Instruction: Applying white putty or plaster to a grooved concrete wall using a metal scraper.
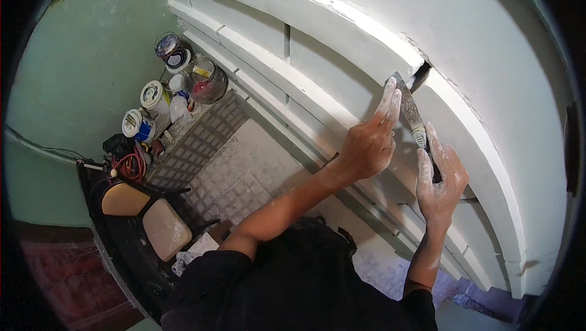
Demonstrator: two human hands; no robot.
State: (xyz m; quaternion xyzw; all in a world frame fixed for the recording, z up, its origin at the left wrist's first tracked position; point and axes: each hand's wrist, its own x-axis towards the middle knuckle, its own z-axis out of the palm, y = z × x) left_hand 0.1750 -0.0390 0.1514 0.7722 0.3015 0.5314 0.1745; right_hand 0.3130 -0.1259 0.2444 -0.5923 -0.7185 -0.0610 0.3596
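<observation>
While right grip [444, 179] clasps putty knife [419, 130], blade [408, 104] jutting ahead, left grip [369, 143] at its edge, closure unclear.

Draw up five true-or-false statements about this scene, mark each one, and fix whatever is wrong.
1. The right hand holds a scraper by its handle. True.
2. The left hand holds a paintbrush. False: its extended fingers are at the scraper's blade.
3. A dark gap shows in the white moulding near the scraper's tip. True.
4. The tubs stand at the picture's right edge. False: they are on the left side.
5. Long sleeves cover both forearms. False: the forearms are bare.
</observation>
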